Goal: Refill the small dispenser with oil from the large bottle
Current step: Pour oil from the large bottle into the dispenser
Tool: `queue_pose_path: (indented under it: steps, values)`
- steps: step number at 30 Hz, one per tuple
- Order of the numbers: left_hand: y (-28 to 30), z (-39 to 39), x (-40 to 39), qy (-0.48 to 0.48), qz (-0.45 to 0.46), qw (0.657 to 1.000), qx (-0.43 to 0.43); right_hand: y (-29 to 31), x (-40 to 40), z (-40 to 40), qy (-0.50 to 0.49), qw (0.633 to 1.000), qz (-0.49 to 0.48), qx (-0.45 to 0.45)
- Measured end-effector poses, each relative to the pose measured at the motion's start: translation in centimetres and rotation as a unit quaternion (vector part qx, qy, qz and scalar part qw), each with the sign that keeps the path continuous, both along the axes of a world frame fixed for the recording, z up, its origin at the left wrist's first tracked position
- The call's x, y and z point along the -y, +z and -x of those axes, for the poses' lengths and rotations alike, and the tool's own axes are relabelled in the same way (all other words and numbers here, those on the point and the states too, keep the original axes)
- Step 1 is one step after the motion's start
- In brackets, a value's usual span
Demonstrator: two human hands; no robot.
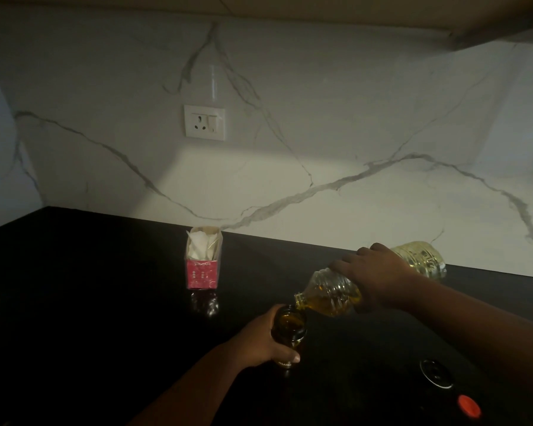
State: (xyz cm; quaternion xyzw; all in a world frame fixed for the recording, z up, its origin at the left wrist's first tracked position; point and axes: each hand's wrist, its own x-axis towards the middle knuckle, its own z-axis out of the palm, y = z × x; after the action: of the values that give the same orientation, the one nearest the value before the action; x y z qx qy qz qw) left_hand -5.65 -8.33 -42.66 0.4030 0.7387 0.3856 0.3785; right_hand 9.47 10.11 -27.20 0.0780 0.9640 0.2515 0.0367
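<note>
Head view: right hand point(379, 276) clasps the tilted bottle point(336, 293), mouth over the dispenser point(290, 329) gripped by the left hand point(260, 341) on the counter point(105, 302); pouring under way, recapping left.

A single wide-angle head-worn camera looks forward and down across a dark worktop point(90, 302) toward the marble-patterned back wall point(320, 133), which fills the upper frame. Both forearms reach in from the near edge, close to the lens; straight edges bow toward the margins.
</note>
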Motion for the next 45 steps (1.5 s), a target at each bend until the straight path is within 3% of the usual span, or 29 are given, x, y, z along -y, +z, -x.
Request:
queue_pose_path:
  steps: [45]
  values:
    - [0.4, -0.1, 0.9, 0.0, 0.011, 1.0, 0.004, -1.3, 1.3, 0.0, -0.017, 0.999, 0.015, 0.029]
